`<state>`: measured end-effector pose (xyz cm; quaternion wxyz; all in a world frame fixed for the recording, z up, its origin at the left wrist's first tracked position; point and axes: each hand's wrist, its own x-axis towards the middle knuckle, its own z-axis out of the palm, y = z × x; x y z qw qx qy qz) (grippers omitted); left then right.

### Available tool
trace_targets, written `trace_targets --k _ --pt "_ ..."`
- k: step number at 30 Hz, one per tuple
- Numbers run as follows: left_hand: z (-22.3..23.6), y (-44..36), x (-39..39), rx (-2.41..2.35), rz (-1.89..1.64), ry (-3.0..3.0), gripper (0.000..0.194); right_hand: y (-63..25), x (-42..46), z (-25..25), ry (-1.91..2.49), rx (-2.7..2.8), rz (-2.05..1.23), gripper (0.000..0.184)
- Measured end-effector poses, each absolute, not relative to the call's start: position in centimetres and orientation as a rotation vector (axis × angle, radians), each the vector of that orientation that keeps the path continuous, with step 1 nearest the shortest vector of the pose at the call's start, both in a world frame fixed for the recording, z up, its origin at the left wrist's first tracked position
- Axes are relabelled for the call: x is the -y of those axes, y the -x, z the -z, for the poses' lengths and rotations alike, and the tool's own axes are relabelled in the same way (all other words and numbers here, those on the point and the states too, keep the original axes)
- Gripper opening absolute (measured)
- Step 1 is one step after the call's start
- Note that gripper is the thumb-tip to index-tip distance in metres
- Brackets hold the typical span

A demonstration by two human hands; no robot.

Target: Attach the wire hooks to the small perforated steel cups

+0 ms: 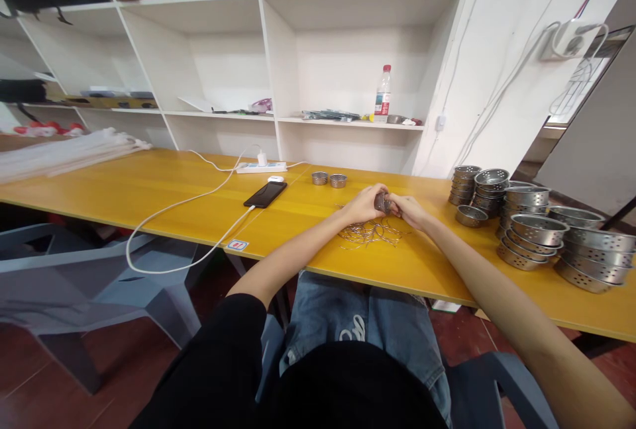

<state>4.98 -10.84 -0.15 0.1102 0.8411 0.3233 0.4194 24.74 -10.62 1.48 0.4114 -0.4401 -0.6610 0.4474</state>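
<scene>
Over the table's front part, my left hand [366, 204] is closed around a small metal cup [382, 202], held tilted above the tabletop. My right hand [410, 211] meets it from the other side, its fingers pinched together at the cup's edge. Whether a wire also lies between those fingertips is too small to tell. Beneath both hands spreads a loose tangle of thin metal wires [370, 233]. Two more small metal cups [319, 179] stand side by side farther back, to the left of my hands.
Stacks of perforated metal bowls [536, 230] crowd the right side, with a single low cup [471, 216] nearest my right arm. Leftward lie a phone [265, 194] on a white cable and a power strip [261, 167]. White shelves [348, 123] rise behind the yellow table [308, 217].
</scene>
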Motion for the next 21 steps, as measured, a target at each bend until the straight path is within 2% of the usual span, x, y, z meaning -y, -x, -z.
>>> trace_targets --k 21 --pt "-0.30 -4.90 11.24 -0.939 -1.213 -2.472 0.059 -25.05 10.50 -1.14 1.077 1.735 -1.079 0.063"
